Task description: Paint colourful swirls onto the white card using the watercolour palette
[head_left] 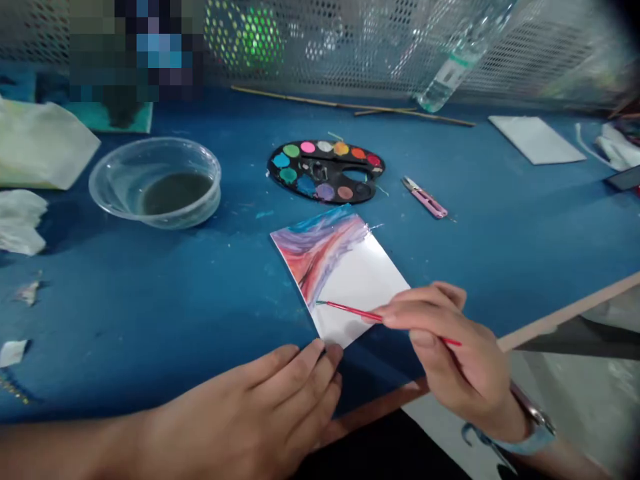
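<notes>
A small white painting panel (360, 280) lies tilted on the blue table, its upper left painted in blue, purple and red streaks. My right hand (450, 340) pinches a thin red paintbrush (353, 310), whose tip meets the panel near the lower end of the paint. Flat at the panel's near corner, my left hand (280, 400) has its fingers stretched out, the fingertips touching that corner. Beyond the panel sits a black paint palette (320, 172) with several colour wells. To the left stands a clear plastic bowl (210, 200) of dark water.
Pink thread snips (425, 199) lie right of the palette. Thin sticks (320, 101) and a leaning plastic bottle (445, 80) are by the perforated metal screen (360, 40). A white panel (537, 140) rests at right, crumpled tissue (20, 220) at left. The table's wooden edge (575, 310) runs nearest me.
</notes>
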`<control>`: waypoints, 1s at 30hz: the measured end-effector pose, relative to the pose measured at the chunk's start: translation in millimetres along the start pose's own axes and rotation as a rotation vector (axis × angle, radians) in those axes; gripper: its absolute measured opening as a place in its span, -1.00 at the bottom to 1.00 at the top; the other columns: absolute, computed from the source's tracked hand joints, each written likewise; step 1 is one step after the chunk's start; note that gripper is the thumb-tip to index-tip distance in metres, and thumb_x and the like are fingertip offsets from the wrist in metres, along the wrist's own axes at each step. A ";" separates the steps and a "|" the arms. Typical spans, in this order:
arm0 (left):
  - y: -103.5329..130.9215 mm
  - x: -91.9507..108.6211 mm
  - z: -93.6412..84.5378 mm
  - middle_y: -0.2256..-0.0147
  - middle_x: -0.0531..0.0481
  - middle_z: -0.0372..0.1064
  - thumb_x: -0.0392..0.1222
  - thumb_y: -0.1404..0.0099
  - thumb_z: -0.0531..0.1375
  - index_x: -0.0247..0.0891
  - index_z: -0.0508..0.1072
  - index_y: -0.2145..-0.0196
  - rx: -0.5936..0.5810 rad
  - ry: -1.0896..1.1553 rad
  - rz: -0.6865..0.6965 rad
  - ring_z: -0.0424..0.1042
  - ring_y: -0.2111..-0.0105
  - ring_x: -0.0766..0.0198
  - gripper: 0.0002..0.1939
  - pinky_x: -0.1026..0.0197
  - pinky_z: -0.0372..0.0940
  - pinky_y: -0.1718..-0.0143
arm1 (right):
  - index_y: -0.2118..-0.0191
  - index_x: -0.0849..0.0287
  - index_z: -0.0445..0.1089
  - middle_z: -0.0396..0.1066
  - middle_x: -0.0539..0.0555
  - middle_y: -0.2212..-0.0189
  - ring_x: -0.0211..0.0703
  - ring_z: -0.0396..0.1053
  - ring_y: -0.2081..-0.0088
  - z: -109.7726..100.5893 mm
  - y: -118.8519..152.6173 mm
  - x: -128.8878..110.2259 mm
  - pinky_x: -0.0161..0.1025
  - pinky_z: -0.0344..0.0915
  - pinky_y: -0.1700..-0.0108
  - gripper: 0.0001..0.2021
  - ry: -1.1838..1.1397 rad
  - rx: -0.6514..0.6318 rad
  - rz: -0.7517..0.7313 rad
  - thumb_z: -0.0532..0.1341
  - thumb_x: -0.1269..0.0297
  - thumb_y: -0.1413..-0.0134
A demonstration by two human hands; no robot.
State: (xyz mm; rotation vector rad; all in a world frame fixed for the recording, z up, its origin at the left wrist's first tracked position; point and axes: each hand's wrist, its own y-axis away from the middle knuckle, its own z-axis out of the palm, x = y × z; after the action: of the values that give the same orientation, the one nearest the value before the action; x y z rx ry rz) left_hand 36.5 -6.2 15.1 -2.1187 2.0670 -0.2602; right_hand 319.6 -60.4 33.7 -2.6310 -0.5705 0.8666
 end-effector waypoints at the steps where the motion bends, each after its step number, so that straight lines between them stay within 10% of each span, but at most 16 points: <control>1: -0.5 -1.0 -0.9 -0.27 -0.12 0.38 -0.09 -0.61 -0.01 -0.34 0.43 -0.26 0.002 0.003 0.002 0.27 -0.29 0.03 -0.55 0.04 0.13 -0.26 | 0.02 0.09 0.41 0.63 -0.02 0.19 -0.21 0.53 0.15 3.1 5.7 -2.0 -0.08 0.17 0.00 -0.77 0.015 0.001 0.003 0.05 0.43 -0.41; 30: 28.5 5.2 24.6 -0.40 -0.03 0.20 0.06 -0.48 0.20 -0.10 0.34 -0.37 -0.012 0.018 -0.062 0.11 -0.42 0.06 -0.43 0.13 0.06 -0.38 | -0.07 0.01 0.40 0.59 -0.01 0.16 -0.15 0.49 0.09 5.0 7.3 12.3 -0.07 0.09 0.01 -0.73 0.269 0.131 0.217 0.05 0.43 -0.45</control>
State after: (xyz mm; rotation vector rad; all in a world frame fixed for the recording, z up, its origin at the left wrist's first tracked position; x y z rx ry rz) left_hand 14.8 -12.1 -15.6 -2.1975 2.0203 -0.2767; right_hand 327.6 -60.3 20.8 -2.6591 -0.1559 0.5695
